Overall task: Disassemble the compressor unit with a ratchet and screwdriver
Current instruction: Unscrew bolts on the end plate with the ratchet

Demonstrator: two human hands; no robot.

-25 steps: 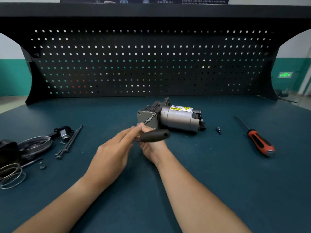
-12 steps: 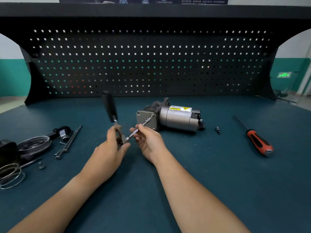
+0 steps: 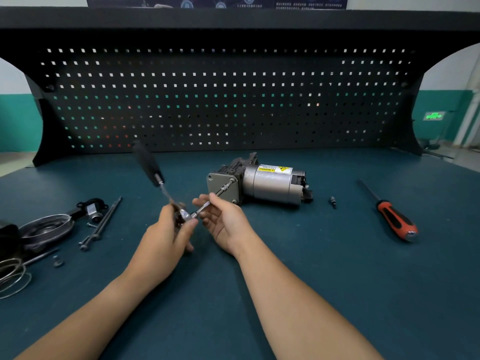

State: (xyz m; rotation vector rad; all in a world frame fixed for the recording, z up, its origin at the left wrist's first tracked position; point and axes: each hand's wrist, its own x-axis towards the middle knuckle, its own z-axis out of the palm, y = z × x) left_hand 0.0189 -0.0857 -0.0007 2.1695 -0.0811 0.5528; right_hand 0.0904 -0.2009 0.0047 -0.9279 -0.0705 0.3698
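The grey compressor unit [image 3: 262, 184] lies on its side mid-bench, with a yellow warning label on its motor can. A ratchet [image 3: 152, 167] with a black handle points up and left; its long extension bar [image 3: 217, 197] reaches a bolt on the unit's square end plate. My left hand [image 3: 170, 233] grips the ratchet head. My right hand [image 3: 224, 220] pinches the extension bar between thumb and fingers, just in front of the unit. A red-and-black screwdriver [image 3: 389, 214] lies loose at the right.
Removed parts sit at the left: a round cover [image 3: 46, 228], a black bracket [image 3: 92, 210], two long bolts [image 3: 102, 223], wire rings [image 3: 13, 278] and a small nut [image 3: 57, 261]. A small bit [image 3: 333, 202] lies right of the unit. A black pegboard [image 3: 233, 100] backs the bench.
The ratchet handle swung from pointing right, in front of the unit, up and over to the upper left. My left hand moved onto the ratchet head while my right stayed on the extension bar.
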